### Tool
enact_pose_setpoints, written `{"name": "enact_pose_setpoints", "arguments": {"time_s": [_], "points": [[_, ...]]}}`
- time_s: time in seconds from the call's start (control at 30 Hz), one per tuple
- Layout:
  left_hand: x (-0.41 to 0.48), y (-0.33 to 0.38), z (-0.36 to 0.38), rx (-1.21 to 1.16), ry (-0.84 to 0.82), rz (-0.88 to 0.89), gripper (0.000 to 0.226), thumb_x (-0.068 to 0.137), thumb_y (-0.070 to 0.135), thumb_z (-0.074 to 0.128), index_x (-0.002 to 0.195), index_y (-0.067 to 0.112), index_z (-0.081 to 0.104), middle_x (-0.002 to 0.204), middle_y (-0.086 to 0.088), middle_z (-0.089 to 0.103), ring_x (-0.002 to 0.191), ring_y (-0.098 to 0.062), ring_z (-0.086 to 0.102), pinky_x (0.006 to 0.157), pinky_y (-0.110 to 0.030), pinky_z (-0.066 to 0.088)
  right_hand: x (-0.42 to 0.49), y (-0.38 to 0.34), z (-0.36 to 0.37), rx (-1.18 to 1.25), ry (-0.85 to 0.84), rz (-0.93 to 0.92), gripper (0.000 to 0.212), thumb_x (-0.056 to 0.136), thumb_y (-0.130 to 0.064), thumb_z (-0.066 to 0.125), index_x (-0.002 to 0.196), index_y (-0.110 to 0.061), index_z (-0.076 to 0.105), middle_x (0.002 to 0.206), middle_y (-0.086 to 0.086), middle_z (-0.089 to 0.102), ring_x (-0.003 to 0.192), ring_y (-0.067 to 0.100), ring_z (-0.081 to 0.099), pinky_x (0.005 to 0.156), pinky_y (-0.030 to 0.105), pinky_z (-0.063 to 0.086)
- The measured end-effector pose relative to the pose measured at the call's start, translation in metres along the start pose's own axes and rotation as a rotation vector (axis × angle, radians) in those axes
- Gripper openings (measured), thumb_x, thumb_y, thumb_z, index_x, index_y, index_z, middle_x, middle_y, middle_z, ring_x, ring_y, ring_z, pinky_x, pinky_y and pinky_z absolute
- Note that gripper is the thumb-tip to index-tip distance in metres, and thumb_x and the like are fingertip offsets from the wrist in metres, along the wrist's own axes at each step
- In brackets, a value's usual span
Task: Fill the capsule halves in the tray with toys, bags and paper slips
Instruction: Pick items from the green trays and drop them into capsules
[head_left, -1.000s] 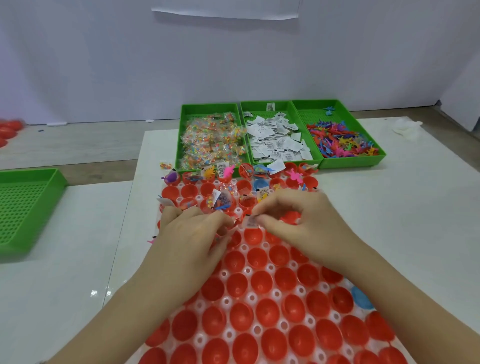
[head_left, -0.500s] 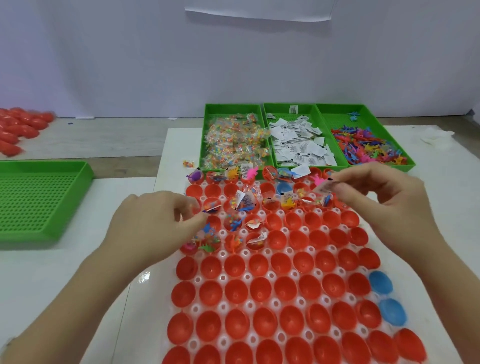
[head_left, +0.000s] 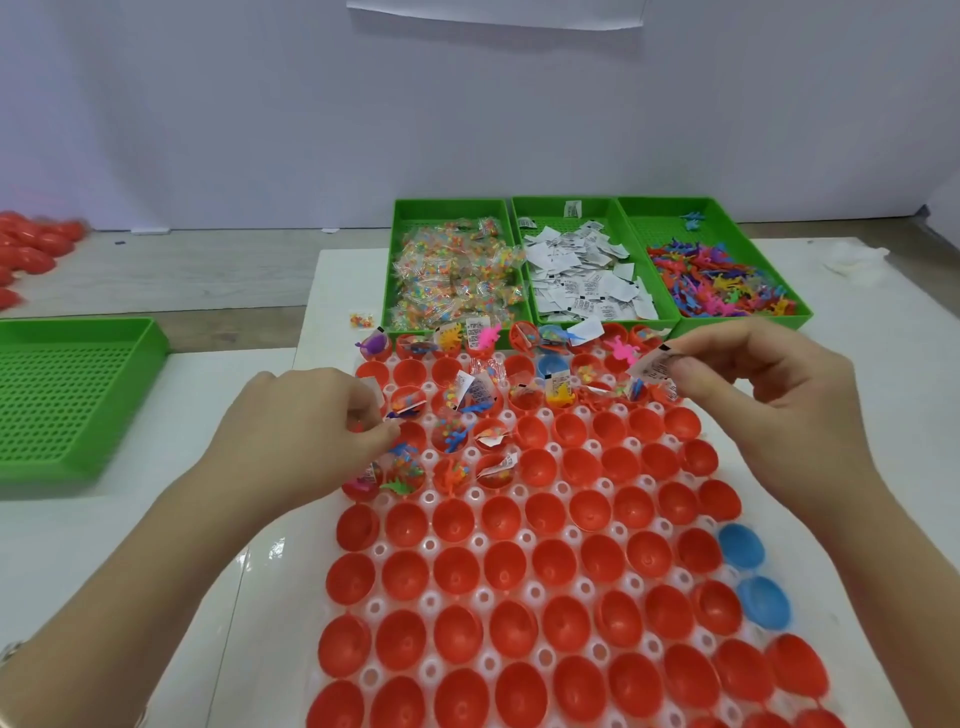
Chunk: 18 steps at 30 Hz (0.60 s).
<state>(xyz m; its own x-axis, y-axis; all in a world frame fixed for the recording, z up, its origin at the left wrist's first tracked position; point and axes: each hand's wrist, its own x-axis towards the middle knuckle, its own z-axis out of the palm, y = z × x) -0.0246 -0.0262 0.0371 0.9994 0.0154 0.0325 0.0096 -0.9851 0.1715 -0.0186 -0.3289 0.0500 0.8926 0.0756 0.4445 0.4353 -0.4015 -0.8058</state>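
Pinching a white printed paper slip (head_left: 652, 365) between thumb and forefinger, the right hand (head_left: 753, 410) hovers over the far right part of a white capsule tray (head_left: 429, 544). The slip sticks out to the left of the fingertips, its long side slanting up to the right. Just below and to the left of this grip lies a row of empty red capsule halves (head_left: 608, 427), so the slip probably only has to go down a little. The right hand is much the nearer to them.

The left hand (head_left: 306, 431) is well apart, to the left of the grip and slightly lower. Its fingers are curled, holding a second slip (head_left: 372, 391) over filled halves (head_left: 457, 439) at the tray's left edge.

Between the hands, and beyond them, the halves hold small toys, bags and slips. Nearer the person than both hands, the halves are empty and red, with two blue halves (head_left: 742, 545) at the right edge.

Beyond the grip stand three green bins: the left bin (head_left: 447, 207) holds clear bags (head_left: 452, 280), the middle bin (head_left: 545, 200) paper slips (head_left: 582, 280), and the right bin (head_left: 670, 200), straight ahead of the grip, coloured toys (head_left: 722, 286).
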Motion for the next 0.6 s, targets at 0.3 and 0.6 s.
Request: {"name": "enact_pose_setpoints", "arguments": {"time_s": [0.3,0.6], "points": [[-0.006,0.004,-0.002,-0.155,-0.011,0.027,0.012,0.081,0.041,0.069,0.074,0.033,0.063,0.080,0.014,0.058,0.074,-0.009,0.053,0.078,-0.031,0.038,-0.019,-0.018,0.030,-0.083,-0.595,-0.014,0.011,0.084,-0.023,0.063,0.084,-0.034,0.062,0.090,-0.018,0.070,0.091,0.008,0.064,0.083,0.018,0.041],[-0.004,0.004,-0.003,-0.070,-0.035,0.057,0.011,0.080,0.049,0.067,0.079,0.038,0.067,0.084,0.014,0.058,0.079,-0.011,0.056,0.079,-0.031,0.042,-0.005,-0.015,0.055,-0.251,-0.807,-0.085,0.014,0.097,-0.025,0.051,0.090,-0.036,0.047,0.102,-0.014,0.067,0.091,0.007,0.054,0.088,0.019,0.030]]}}
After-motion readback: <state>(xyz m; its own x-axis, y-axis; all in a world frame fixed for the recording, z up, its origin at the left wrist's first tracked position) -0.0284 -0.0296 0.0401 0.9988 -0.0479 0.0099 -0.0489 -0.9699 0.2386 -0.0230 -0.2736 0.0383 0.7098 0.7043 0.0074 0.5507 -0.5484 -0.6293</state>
